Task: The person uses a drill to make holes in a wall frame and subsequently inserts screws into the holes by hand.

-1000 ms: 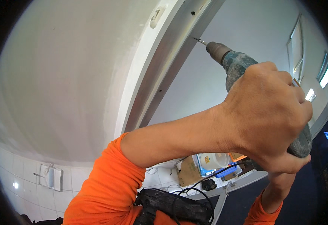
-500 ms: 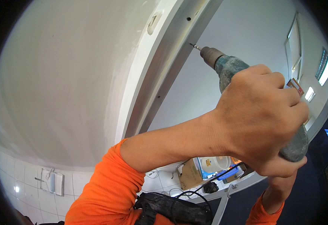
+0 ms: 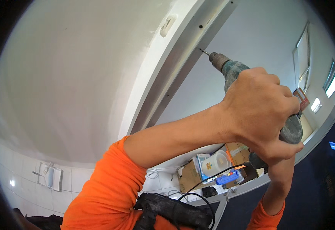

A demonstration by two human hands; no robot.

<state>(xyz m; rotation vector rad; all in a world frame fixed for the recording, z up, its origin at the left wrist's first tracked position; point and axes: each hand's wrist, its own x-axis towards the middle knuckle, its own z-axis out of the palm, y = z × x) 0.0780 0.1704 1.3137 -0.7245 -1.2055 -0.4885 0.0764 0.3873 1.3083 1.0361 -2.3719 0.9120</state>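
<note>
A teal power drill (image 3: 232, 71) is held raised, its bit pressed against the grey metal frame (image 3: 182, 65) beside the white wall (image 3: 79, 76). The drill body is gripped by the left hand (image 3: 259, 107), fingers wrapped tight. Below it, the handle is clasped by the right hand (image 3: 276, 155), largely hidden

The left hand (image 3: 261, 105) covers most of the drill (image 3: 232, 71); only its chuck and part of the green body show. Below the drill, the right hand (image 3: 276, 155) is mostly hidden behind the left. The bit's tip, perhaps inside the metal frame (image 3: 175, 82), cannot be made out.
</note>
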